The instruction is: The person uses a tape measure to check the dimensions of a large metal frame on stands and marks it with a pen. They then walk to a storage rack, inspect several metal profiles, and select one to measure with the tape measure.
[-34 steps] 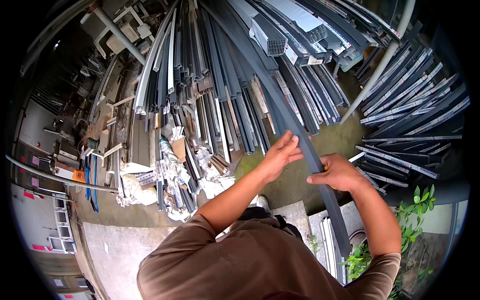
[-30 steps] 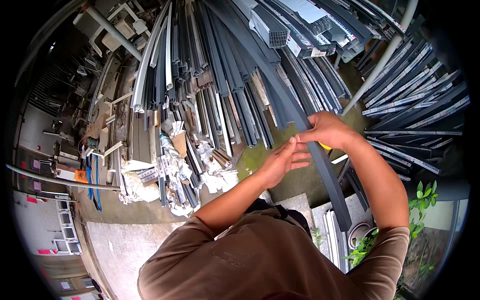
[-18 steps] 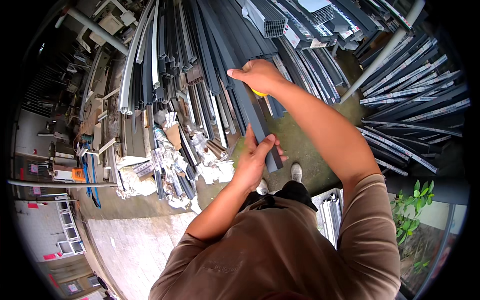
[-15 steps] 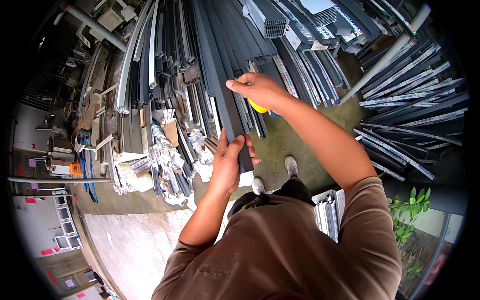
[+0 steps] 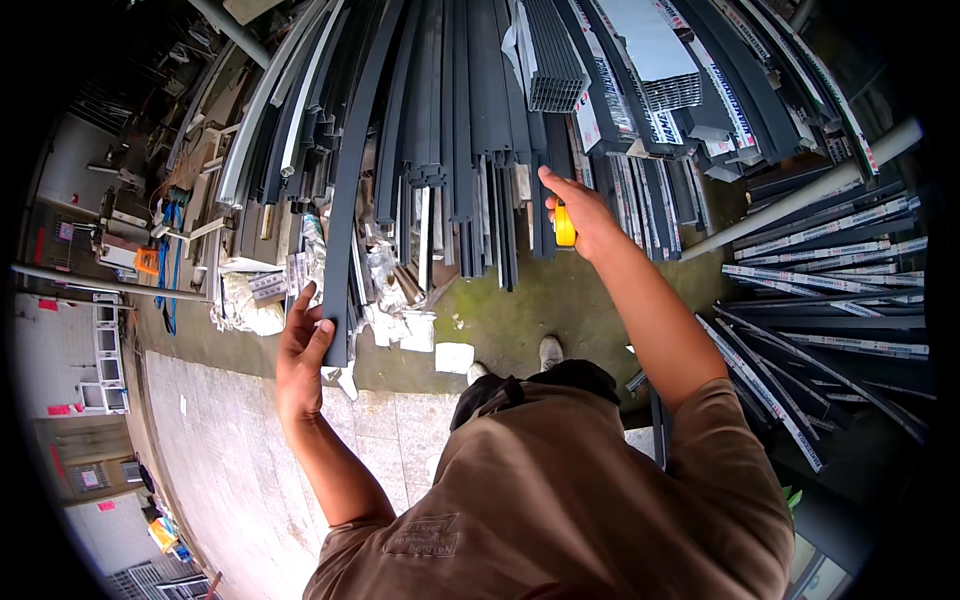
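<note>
My right hand (image 5: 590, 220) is closed round a yellow tape measure (image 5: 565, 228), in front of the rack's profile ends, its thumb pointing up. The fingers partly cover the tape measure. On the left, a long dark grey metal profile (image 5: 350, 170) sticks out toward me, farther than the bars beside it. My left hand (image 5: 303, 360) is at its near end, on the left side. The thumb touches the profile's edge, while the fingers stretch upward, apart from the thumb and not wrapped round the bar.
Several dark profiles (image 5: 430, 90) fill the rack ahead, with a bundle of square tubes (image 5: 560, 90) at its right. More wrapped profiles (image 5: 830, 250) fan out beyond a slanting pole (image 5: 780, 215). White wrapping scraps (image 5: 400, 325) lie below the rack. An orange box (image 5: 147, 260) stands far left.
The dark profile's near end has swung left with my left hand, whose fingers have opened from round it. My right hand, with the tape measure, has moved right and slightly down.
</note>
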`<move>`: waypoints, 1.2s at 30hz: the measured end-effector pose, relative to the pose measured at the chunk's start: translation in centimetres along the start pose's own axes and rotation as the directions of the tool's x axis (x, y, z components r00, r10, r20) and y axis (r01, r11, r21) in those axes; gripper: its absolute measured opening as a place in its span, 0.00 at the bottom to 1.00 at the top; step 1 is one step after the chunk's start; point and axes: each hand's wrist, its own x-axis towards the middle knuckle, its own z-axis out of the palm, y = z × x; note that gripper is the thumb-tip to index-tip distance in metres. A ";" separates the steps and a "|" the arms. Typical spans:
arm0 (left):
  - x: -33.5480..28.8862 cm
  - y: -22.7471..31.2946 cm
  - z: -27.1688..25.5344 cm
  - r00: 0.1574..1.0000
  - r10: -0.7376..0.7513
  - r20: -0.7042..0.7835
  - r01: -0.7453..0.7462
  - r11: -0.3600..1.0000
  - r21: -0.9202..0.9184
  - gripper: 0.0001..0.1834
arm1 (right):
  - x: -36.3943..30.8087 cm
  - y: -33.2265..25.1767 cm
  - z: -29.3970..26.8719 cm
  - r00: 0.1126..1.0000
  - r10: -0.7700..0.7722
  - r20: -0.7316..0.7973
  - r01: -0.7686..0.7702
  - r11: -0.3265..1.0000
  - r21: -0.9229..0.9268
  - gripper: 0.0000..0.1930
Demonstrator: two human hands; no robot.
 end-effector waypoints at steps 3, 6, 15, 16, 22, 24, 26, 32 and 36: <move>-1.6 0.5 2.0 1.000 -0.002 -0.011 0.003 0.997 0.083 0.35 | 1.7 0.1 0.1 0.999 0.013 0.053 -0.014 1.000 0.009 0.30; -2.5 0.2 2.7 0.997 -0.082 0.000 0.082 0.991 0.107 0.34 | 2.6 0.4 0.7 0.991 0.057 0.123 -0.062 0.997 0.037 0.33; -1.8 -1.5 3.9 0.987 -0.127 0.096 0.113 0.984 0.135 0.33 | 0.1 0.3 6.7 0.925 0.085 0.370 -0.087 0.996 -0.011 0.21; -1.6 -1.3 3.8 0.984 -0.140 0.114 0.126 0.984 0.126 0.33 | 0.0 0.3 7.2 0.920 0.090 0.382 -0.084 0.996 -0.032 0.19; -0.7 -0.9 2.2 0.986 -0.119 0.114 0.127 0.990 -0.066 0.29 | -1.2 -0.6 9.5 0.954 0.076 0.289 -0.061 0.996 -0.063 0.13; -0.1 -0.6 1.8 0.998 -0.061 0.016 0.062 0.997 -0.054 0.27 | -1.2 -1.4 9.5 0.932 0.049 0.359 -0.039 0.999 -0.037 0.12; 0.6 0.4 1.1 0.995 -0.101 0.004 0.101 0.994 -0.044 0.26 | -1.5 -2.4 9.6 0.917 0.031 0.397 -0.019 0.999 -0.034 0.12; 1.6 -0.2 1.5 0.998 -0.048 0.035 0.050 0.998 -0.040 0.26 | -1.3 -2.3 11.1 0.908 0.078 0.412 -0.044 0.995 -0.091 0.14; 1.2 0.2 2.2 0.998 -0.062 -0.005 0.062 0.998 -0.010 0.27 | -1.5 -3.3 14.1 0.827 0.012 0.562 0.191 0.934 -0.302 0.17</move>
